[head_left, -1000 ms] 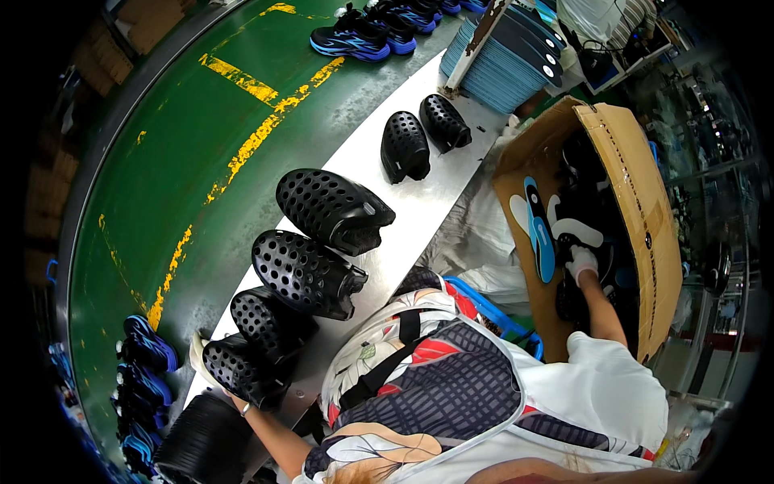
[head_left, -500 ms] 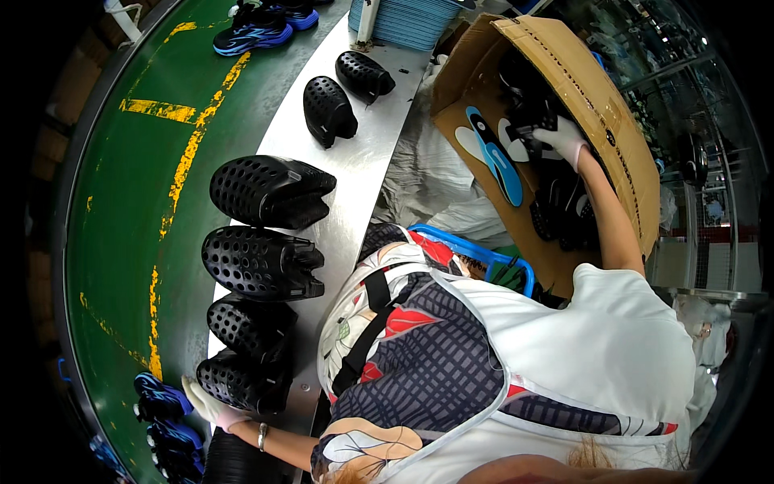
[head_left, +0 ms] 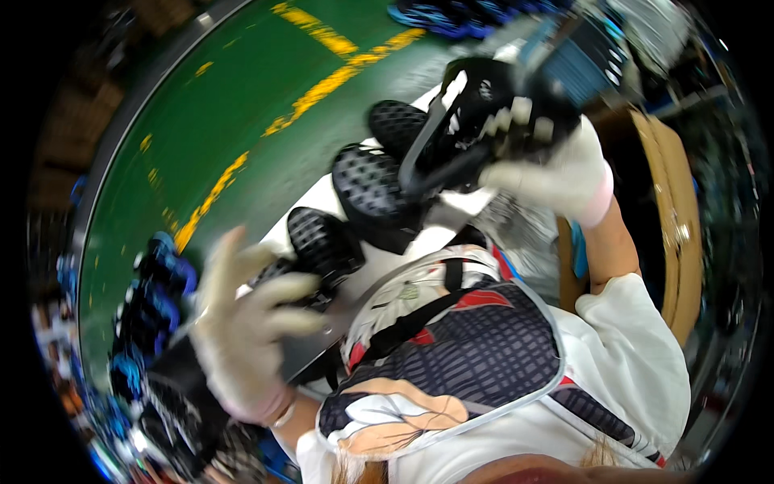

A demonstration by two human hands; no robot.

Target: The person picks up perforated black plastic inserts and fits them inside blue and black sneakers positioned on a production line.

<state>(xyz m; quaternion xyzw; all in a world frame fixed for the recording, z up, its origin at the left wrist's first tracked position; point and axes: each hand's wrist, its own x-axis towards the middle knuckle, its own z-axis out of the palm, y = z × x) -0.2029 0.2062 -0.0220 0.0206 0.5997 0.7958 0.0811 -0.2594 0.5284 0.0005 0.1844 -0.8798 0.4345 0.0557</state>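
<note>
A green surface [head_left: 201, 121] with worn yellow lines curves across the upper left, edged by a pale metal worktop [head_left: 435, 239] running diagonally. Below it is the wearer's dark, checked apron [head_left: 484, 339]. A tall cardboard box [head_left: 673, 234] stands at the right. Above the worktop's far part, a bulky black shoe-like item [head_left: 476, 105] with white patches is grasped in the gloved right hand [head_left: 556, 173]; motion blur makes it hard to tell whether it is one shoe or two. The gloved left hand [head_left: 246, 331] is open, fingers spread, near several black perforated forms [head_left: 371, 194] on the worktop. A blue stack [head_left: 580, 56] sits at upper right. Smallest are blue-and-black shoes [head_left: 161, 306], bunched at the left.
</note>
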